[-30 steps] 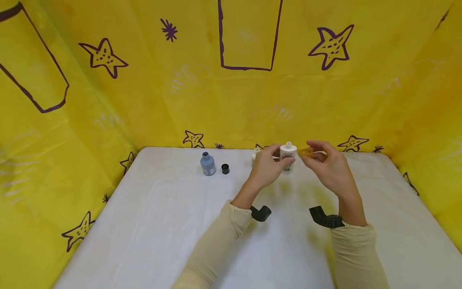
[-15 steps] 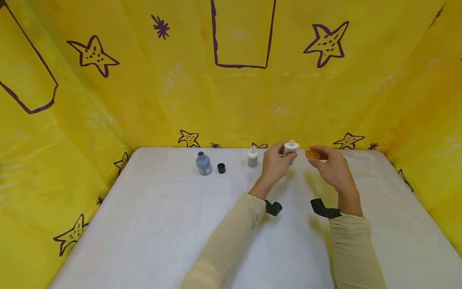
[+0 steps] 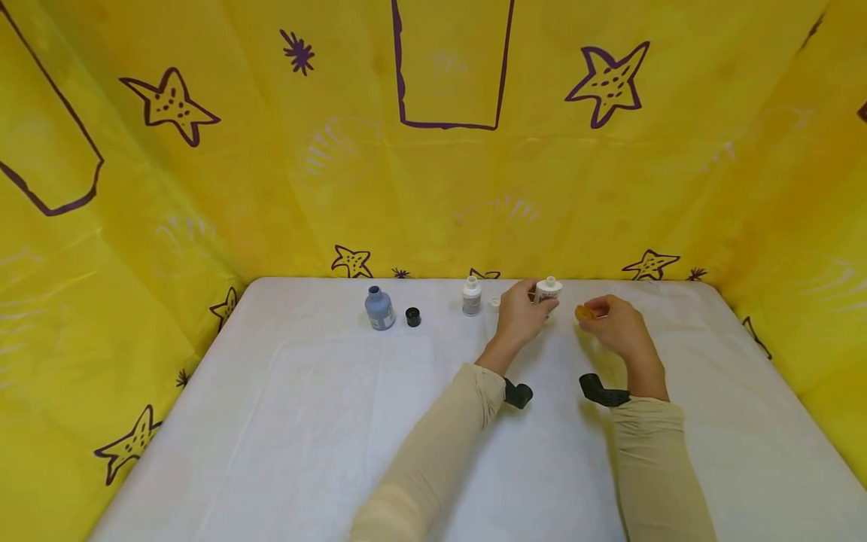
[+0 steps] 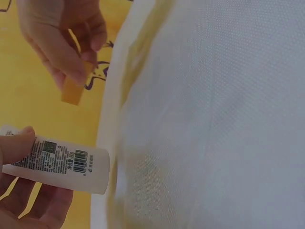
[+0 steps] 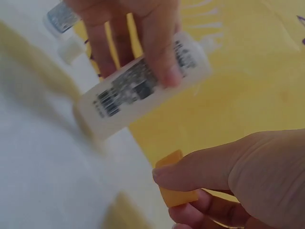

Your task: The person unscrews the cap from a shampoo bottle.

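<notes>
My left hand grips a white bottle around its sides, thumb across the printed label. The bottle has an uncovered narrow neck and stands nearly upright in the head view. Its base is close over the table in the left wrist view, where the label and barcode face the camera. To its right, my right hand pinches an orange cap between thumb and fingers, apart from the bottle. Part of the bottle is hidden behind the left fingers.
Left of my left hand, a small white bottle stands uncapped beside a white cap. Farther left are an open blue bottle and a black cap. A yellow patterned cloth rises behind the white table.
My left hand has moved right and then down with the white bottle, uncovering the small bottle and white cap. My right hand has drawn the orange cap away from the bottle and lowered it.
</notes>
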A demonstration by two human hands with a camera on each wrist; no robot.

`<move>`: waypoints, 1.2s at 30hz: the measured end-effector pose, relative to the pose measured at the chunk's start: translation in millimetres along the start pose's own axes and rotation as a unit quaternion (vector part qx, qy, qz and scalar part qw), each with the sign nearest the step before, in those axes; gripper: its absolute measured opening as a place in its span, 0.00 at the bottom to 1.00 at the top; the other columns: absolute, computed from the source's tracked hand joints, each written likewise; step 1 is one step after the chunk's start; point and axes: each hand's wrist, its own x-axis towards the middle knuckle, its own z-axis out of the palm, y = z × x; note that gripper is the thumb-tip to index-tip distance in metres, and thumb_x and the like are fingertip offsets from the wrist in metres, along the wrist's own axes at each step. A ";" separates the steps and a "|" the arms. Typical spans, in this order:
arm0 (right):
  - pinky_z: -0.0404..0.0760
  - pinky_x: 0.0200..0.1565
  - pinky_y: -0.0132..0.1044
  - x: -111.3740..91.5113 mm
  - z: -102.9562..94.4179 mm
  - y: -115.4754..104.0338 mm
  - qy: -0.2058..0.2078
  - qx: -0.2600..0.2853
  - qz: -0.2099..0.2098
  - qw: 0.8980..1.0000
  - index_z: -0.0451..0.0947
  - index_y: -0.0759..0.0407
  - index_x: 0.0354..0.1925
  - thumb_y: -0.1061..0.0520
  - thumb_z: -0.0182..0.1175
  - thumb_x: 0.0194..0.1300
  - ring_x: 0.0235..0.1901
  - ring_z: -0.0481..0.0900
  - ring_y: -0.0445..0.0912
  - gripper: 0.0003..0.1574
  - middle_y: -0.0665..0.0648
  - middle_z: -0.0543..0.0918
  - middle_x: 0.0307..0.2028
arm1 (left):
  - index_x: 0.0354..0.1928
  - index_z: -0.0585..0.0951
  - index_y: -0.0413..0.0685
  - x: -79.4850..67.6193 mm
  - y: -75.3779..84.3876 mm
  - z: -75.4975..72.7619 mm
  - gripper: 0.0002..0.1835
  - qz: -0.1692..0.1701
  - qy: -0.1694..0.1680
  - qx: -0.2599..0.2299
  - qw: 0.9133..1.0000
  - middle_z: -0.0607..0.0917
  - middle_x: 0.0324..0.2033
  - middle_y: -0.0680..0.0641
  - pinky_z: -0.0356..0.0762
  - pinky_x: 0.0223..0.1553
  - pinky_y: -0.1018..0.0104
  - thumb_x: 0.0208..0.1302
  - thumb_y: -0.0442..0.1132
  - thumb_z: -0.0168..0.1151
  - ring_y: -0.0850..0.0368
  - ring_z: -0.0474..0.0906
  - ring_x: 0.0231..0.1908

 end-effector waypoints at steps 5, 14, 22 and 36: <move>0.78 0.49 0.48 8.4 11.5 10.5 -0.014 -0.002 0.031 0.999 0.70 0.72 0.62 0.51 0.65 0.67 0.48 0.77 0.61 0.35 0.72 0.78 0.53 | 0.59 0.82 0.51 0.4 -2.4 2.9 0.22 -0.001 -0.010 0.000 1.000 0.87 0.48 0.50 0.83 0.53 0.65 0.64 0.43 0.73 0.58 0.82 0.48; 0.77 0.53 0.53 12.3 23.7 10.2 -0.038 -0.014 0.049 0.998 0.69 0.73 0.62 0.51 0.65 0.66 0.49 0.76 0.62 0.36 0.74 0.77 0.55 | 0.61 0.82 0.51 -1.8 -7.9 2.9 0.23 0.001 -0.012 -0.002 1.000 0.87 0.48 0.49 0.82 0.51 0.68 0.63 0.41 0.73 0.59 0.81 0.47; 0.76 0.53 0.53 17.1 31.4 9.1 -0.032 -0.034 0.043 0.998 0.70 0.74 0.60 0.53 0.65 0.66 0.48 0.76 0.62 0.33 0.74 0.78 0.52 | 0.62 0.80 0.51 1.4 -14.4 0.8 0.23 0.009 -0.019 -0.008 1.000 0.87 0.51 0.48 0.81 0.55 0.65 0.67 0.43 0.70 0.57 0.82 0.51; 0.76 0.57 0.59 16.3 27.8 2.1 -0.059 -0.048 0.048 0.996 0.64 0.74 0.64 0.52 0.66 0.66 0.52 0.76 0.65 0.39 0.78 0.74 0.59 | 0.66 0.75 0.51 3.1 -15.3 0.6 0.26 -0.004 -0.044 0.047 0.998 0.84 0.57 0.48 0.81 0.58 0.60 0.68 0.45 0.68 0.55 0.81 0.56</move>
